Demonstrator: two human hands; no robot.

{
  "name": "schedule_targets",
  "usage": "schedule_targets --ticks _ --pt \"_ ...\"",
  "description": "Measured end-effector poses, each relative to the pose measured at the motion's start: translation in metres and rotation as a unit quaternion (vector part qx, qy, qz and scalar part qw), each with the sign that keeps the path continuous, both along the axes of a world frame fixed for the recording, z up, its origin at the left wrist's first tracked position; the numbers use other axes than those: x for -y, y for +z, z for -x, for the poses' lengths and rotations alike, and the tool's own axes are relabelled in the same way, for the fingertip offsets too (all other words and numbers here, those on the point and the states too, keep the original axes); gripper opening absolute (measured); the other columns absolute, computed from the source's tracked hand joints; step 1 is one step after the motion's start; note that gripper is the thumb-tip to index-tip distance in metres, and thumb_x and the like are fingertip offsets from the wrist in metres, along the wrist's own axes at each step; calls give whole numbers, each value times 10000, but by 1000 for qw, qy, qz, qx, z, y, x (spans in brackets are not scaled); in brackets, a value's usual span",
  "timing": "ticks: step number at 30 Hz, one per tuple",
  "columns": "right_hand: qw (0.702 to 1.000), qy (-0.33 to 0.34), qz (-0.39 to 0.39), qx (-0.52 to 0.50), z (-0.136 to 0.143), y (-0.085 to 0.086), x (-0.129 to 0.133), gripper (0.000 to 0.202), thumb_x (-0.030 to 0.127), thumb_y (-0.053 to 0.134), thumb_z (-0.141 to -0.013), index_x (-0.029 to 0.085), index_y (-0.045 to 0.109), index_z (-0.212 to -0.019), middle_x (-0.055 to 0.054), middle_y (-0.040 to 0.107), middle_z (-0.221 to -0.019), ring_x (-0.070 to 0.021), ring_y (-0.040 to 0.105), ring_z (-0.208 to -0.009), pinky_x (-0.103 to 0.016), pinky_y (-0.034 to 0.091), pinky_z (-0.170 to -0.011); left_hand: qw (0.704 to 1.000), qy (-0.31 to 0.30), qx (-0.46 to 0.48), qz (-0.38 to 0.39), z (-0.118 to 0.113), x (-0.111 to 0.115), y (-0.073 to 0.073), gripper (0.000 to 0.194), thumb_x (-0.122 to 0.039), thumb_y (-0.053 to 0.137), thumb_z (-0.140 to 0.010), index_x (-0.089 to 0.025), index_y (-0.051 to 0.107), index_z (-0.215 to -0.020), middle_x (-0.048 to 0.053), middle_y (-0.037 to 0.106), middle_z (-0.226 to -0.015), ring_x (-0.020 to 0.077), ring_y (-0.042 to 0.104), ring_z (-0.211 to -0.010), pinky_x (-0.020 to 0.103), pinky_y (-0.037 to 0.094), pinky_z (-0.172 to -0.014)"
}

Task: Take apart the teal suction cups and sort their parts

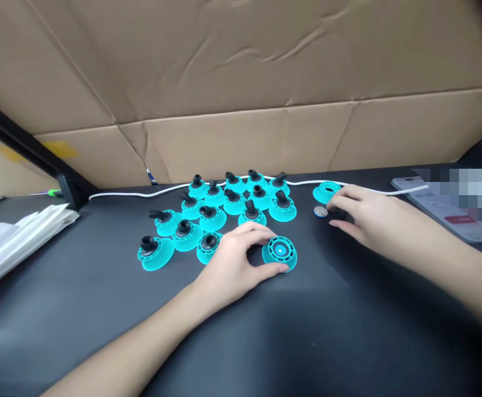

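My left hand (241,255) has its thumb and fingers closed around the sides of a turquoise cone-shaped base (269,258). That base stands on the dark table, with a slotted rim and a dark-ringed blue centre facing up. My right hand (359,209) is further back on the right, its fingers pinching a small black part (338,214) that they mostly hide. Beside those fingertips lies a small round silver disc with a blue edge (320,212). Just behind it sits another turquoise base (326,191) with an open hole in its top.
Several turquoise bases with black nozzle-like tops (212,219) stand grouped left of centre. A white cable (142,194) runs along the back, before a cardboard wall (241,143). White packets (26,237) lie at left; a phone (439,207) lies at right, partly blurred out.
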State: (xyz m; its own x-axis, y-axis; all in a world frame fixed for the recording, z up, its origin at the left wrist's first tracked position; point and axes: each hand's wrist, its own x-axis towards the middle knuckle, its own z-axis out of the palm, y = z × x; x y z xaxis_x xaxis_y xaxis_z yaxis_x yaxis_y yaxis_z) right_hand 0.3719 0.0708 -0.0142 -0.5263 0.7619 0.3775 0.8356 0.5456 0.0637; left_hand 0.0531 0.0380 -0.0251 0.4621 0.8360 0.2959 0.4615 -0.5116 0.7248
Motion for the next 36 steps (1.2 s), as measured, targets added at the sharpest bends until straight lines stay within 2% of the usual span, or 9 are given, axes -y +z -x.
schedule_targets --ticks 3,5,9,14,18,20,22,26,36 --pt "999 11 11 -36 12 5 4 149 316 595 -1019 225 689 -1090 -114 703 -1153 -211 675 -701 -370 521 -646 1000 -3 0 -5 0 0 0 396 -311 948 -782 -206 769 -1120 63 758 -1170 244 728 -1107 393 614 -989" --pt "989 40 47 -137 26 10 11 149 325 597 -1033 219 696 -1065 -97 713 -1110 -145 636 -606 -336 532 -624 1000 -8 0 -13 0 0 0 411 -312 950 -780 -209 769 -1133 66 757 -1181 247 724 -1117 398 609 -1004" --pt "942 47 212 -254 56 15 29 262 426 574 -1053 227 720 -1143 -47 744 -897 -147 666 -580 -292 542 -561 999 -22 -4 -36 1 0 2 449 -305 944 -793 -218 762 -1194 65 747 -1203 245 705 -1138 408 591 -1039" --pt "819 3 480 -314 72 8 35 440 594 538 -1050 225 633 -1271 39 686 -596 -166 669 -451 -282 563 -517 997 -42 0 -72 4 1 2 449 -231 879 -867 -275 731 -1289 68 680 -1263 217 679 -1056 357 631 -881" --pt "761 55 511 -397 69 3 31 364 521 702 -984 231 589 -1173 -1 768 -752 -203 780 -702 -318 639 -719 997 -54 9 -57 6 2 4 440 -141 788 -927 -302 681 -1322 64 596 -1322 135 640 -855 316 632 -800" --pt "775 87 479 -402 66 2 29 340 482 760 -949 230 609 -1119 -27 775 -877 -215 788 -832 -333 644 -800 996 -68 19 -47 8 2 7 478 -184 829 -904 -278 636 -1331 68 607 -1314 149 656 -895 327 637 -842" --pt "825 133 415 -359 63 2 28 274 450 762 -951 222 661 -1065 -49 744 -987 -204 764 -860 -331 637 -805 996 -76 24 -42 9 3 11 516 -265 886 -863 -252 615 -1302 61 661 -1242 187 677 -988 336 632 -884" --pt "903 242 267 -232 59 1 26 141 293 635 -1045 245 754 -1105 -62 684 -1088 -175 702 -895 -321 598 -833 994 -70 -21 -81 10 2 18 237 -273 845 -910 -235 721 -1108 34 731 -1067 207 686 -1030 358 594 -955" --pt "924 251 204 -204 61 -6 28 243 216 587 -1062 226 722 -1263 -87 666 -1161 -177 710 -943 -306 598 -852 990 -59 -82 -101 13 0 7 186 -179 750 -951 -235 796 -1122 91 651 -1224 215 714 -1043 381 635 -958"
